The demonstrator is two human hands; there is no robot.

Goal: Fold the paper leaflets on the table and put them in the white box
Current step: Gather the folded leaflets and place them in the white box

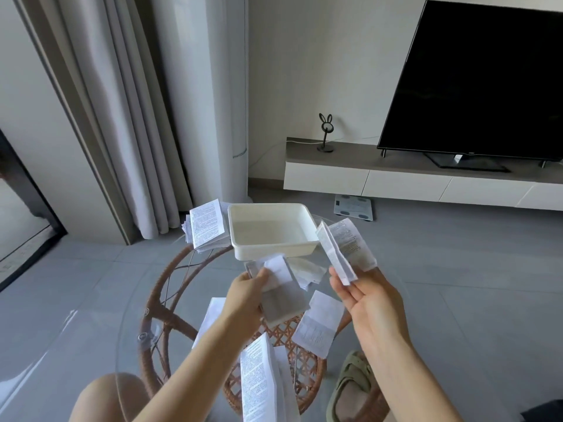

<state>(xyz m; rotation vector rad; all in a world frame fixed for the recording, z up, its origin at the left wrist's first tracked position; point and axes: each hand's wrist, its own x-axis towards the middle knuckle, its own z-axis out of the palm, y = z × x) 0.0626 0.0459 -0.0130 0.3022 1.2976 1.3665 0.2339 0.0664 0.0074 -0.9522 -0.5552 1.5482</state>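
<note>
Left grip point(246, 300) clasps a folded leaflet point(281, 295) above the glass desk point(195, 269), near the white box point(274, 250); right grip point(368, 303) pinches a half-open leaflet point(345, 249) beside the box's right edge; other leaflets point(320, 327) lie scattered around

My left-hand leaflet point(283, 300) is white with grey print; my right-hand leaflet point(350, 245) the same; the box point(271, 247) is plain white; the table base point(155, 287) brown woven rattan; floor tiles point(457, 269) grey; my sandal point(350, 382) olive.
</note>
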